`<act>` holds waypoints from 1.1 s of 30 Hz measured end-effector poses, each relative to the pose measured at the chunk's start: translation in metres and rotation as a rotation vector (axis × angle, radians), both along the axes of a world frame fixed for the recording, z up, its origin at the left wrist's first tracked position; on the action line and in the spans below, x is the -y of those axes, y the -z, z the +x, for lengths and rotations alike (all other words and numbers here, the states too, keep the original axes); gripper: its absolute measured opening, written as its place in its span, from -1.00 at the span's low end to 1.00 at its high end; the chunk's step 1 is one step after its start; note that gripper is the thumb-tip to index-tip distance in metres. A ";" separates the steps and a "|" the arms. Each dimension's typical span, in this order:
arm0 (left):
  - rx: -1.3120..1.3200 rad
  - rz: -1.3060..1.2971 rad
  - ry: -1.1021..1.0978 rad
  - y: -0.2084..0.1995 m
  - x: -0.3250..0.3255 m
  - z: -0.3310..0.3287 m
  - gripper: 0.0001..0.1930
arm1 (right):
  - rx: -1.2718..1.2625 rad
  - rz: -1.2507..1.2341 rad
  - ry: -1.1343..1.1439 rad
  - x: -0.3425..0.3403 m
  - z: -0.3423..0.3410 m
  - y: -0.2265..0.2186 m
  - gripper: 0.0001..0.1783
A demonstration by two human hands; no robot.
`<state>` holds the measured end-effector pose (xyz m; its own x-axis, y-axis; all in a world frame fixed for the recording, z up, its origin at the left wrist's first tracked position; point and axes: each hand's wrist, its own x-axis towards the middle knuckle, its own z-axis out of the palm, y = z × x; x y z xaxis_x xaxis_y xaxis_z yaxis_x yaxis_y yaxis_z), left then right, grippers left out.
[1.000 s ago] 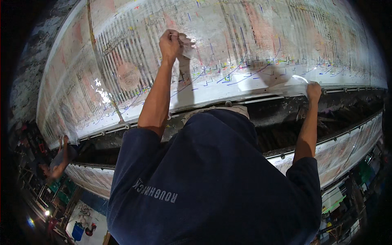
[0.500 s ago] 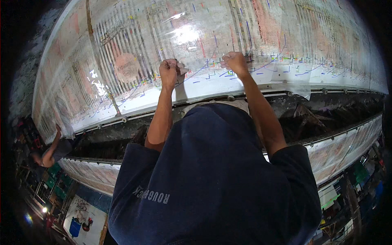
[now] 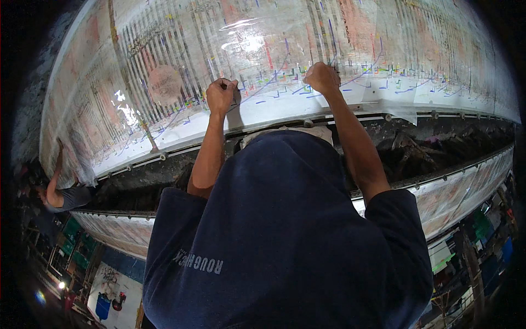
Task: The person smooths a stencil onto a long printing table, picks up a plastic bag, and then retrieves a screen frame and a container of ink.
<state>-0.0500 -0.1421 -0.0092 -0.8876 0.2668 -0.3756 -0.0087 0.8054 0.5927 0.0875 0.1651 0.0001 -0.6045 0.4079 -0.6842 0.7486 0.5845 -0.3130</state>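
Note:
A long, worn table (image 3: 230,123) stretches across in front of me, its top covered with dark stripes, reddish patches and coloured marker lines. Shiny clear plastic film (image 3: 402,104) lies over at least part of it. My left hand (image 3: 220,97) is closed, thumb against bent fingers, just over the near white border. To its right, my right hand (image 3: 324,78) is closed too, knuckles up, over the coloured marks. Whatever the fingers pinch is thin or see-through, and I cannot make it out.
At the far left a co-worker's arm (image 3: 55,178) reaches onto the same table by loose film. Behind me runs a second long table (image 3: 118,233) across a dark gap. A white board (image 3: 123,296) holding a blue container (image 3: 102,306) stands lower left.
Both my hands have moved slightly away from me, and their fingers have closed tighter. My right hand has also shifted a little right. The co-worker's arm is farther up and left.

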 end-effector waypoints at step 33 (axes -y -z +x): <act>-0.040 0.072 0.040 0.005 0.009 0.012 -0.75 | -0.072 0.123 -0.095 -0.005 0.003 0.021 -0.67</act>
